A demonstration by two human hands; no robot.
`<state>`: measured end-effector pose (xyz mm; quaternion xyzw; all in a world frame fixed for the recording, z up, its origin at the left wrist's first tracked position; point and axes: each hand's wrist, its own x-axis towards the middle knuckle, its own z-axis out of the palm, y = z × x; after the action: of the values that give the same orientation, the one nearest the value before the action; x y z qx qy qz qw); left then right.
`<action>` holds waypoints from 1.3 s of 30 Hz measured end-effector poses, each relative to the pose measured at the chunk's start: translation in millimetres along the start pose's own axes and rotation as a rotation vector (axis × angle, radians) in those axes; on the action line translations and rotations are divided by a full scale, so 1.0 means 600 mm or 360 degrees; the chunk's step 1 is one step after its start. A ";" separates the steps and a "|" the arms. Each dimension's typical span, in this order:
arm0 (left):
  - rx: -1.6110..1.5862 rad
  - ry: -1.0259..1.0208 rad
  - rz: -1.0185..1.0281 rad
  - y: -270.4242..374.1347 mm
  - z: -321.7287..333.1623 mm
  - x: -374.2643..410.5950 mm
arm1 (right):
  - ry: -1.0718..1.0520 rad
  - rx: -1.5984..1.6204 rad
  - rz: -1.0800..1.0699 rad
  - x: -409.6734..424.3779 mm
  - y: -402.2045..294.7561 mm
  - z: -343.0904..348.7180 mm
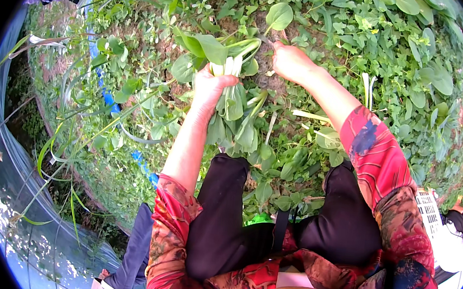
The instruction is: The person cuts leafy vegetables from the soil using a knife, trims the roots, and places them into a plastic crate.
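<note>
My left hand (211,86) grips a bunch of leafy greens (234,103) by their pale stalks, leaves hanging down toward my knees. More broad leaves and stalks (245,45) of a green plant lie just above that hand. My right hand (291,62) is closed around a small knife (265,40), its handle mostly hidden in the fist. The short blade points left, close to the stalk ends; whether it touches them I cannot tell. A single round-leaved plant (279,17) stands just beyond the knife.
Loose pale stalks (312,116) lie below my right forearm. Low green vines (349,47) cover the soil. A blue hose or strip (105,90) runs along the left, near plastic sheeting (35,226). Other people's legs (138,231) and a white crate (426,209) show at the edges.
</note>
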<state>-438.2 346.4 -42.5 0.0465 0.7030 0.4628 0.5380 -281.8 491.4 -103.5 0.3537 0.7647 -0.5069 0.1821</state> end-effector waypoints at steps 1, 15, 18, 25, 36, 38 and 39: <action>-0.0015 0.0002 -0.0004 -0.002 -0.001 0.001 | -0.0042 -0.0051 0.0015 0.004 -0.011 -0.007; 0.0029 -0.0260 0.0095 0.024 -0.020 -0.042 | 0.0314 0.1715 0.0155 -0.065 0.015 0.045; 0.0138 -0.0376 0.0159 0.021 -0.011 -0.060 | 0.0299 0.2256 0.0029 -0.084 -0.024 0.019; 0.0154 -0.0894 0.0125 0.067 0.014 -0.153 | 0.0464 0.2222 -0.0185 -0.197 -0.023 -0.064; -0.0034 -0.1023 0.0112 0.050 0.148 -0.200 | 0.0453 0.1823 -0.0175 -0.358 -0.002 -0.060; -0.0146 -0.1057 -0.0176 0.025 0.170 -0.195 | 0.0598 0.1833 -0.0103 -0.361 -0.002 -0.031; -0.0219 -0.1047 -0.0293 0.022 0.169 -0.193 | 0.0520 0.1836 -0.0083 -0.361 -0.002 -0.030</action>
<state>-314.9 349.6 50.0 0.0932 0.4604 0.4188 0.7772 -133.2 430.3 43.1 0.4499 0.3926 -0.7836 -0.1716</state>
